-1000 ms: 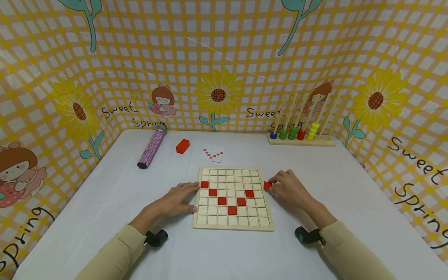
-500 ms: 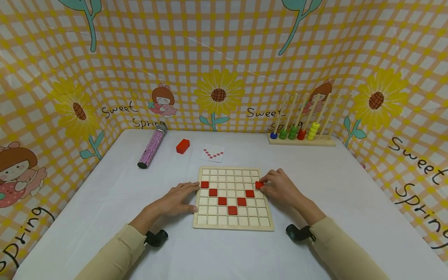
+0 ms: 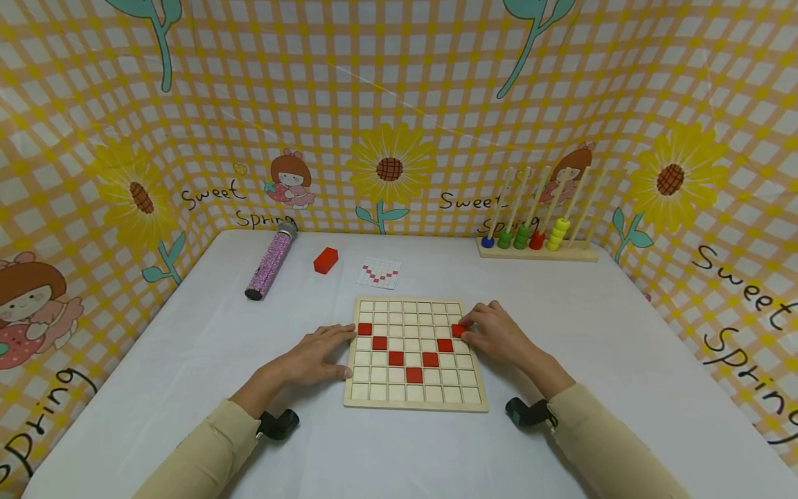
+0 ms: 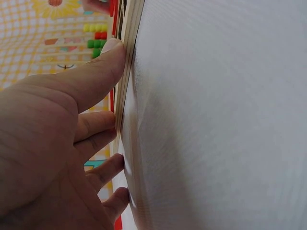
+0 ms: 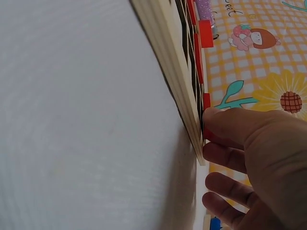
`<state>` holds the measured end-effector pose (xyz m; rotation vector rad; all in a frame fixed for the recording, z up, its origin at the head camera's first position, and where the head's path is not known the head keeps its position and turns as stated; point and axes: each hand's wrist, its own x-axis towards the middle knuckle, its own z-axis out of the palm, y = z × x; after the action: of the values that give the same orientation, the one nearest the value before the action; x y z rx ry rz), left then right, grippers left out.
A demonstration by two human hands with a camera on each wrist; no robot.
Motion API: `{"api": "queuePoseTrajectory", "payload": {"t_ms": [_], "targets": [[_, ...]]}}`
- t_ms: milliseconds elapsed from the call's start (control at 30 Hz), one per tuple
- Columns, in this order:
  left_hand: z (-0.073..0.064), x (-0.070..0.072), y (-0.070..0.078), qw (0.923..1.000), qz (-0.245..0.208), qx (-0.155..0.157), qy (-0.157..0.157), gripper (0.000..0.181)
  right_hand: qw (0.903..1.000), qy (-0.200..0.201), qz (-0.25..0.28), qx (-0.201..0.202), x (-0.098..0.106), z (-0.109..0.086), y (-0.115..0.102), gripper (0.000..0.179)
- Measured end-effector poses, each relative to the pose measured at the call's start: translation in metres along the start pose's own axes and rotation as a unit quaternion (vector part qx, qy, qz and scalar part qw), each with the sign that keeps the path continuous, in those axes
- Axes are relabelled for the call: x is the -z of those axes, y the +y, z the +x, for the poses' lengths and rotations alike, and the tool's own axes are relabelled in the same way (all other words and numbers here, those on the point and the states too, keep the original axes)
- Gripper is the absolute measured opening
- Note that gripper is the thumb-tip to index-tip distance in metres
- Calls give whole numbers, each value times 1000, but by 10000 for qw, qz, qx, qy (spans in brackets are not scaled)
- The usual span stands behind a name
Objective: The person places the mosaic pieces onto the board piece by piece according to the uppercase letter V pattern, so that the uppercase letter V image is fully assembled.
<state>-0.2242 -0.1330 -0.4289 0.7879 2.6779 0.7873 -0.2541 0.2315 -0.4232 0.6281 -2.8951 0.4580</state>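
Note:
A wooden grid board (image 3: 422, 395) lies on the white table, with several red square tiles (image 3: 414, 375) in its cells forming a V. My left hand (image 3: 314, 357) rests against the board's left edge; in the left wrist view the thumb and fingertips touch its wooden side. At the right edge, my right hand (image 3: 501, 336) pinches a red tile (image 3: 458, 330) between thumb and finger over the rightmost column, third row from the top. Part of that tile is hidden by the fingertips. In the right wrist view the other fingers (image 5: 225, 187) extend beyond the board.
Behind the board lies a small card (image 3: 379, 274) printed with a red V pattern. A red block (image 3: 325, 260) and a pink glittery microphone (image 3: 271, 263) lie at the back left. A bead abacus (image 3: 536, 249) with upright rods stands at the back right, near the patterned cloth wall.
My right hand has moved left from beside the board, bringing the red tile over the right column, then shifted slightly further left. The left hand has stayed in place.

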Motion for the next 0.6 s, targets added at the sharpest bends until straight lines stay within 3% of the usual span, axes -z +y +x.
{"api": "queuePoseTrajectory", "payload": {"t_ms": [600], "targets": [[-2,1,3,10000,-37,37,-4,70,9999,-46,107,94,-2,-1,1,20]]}}
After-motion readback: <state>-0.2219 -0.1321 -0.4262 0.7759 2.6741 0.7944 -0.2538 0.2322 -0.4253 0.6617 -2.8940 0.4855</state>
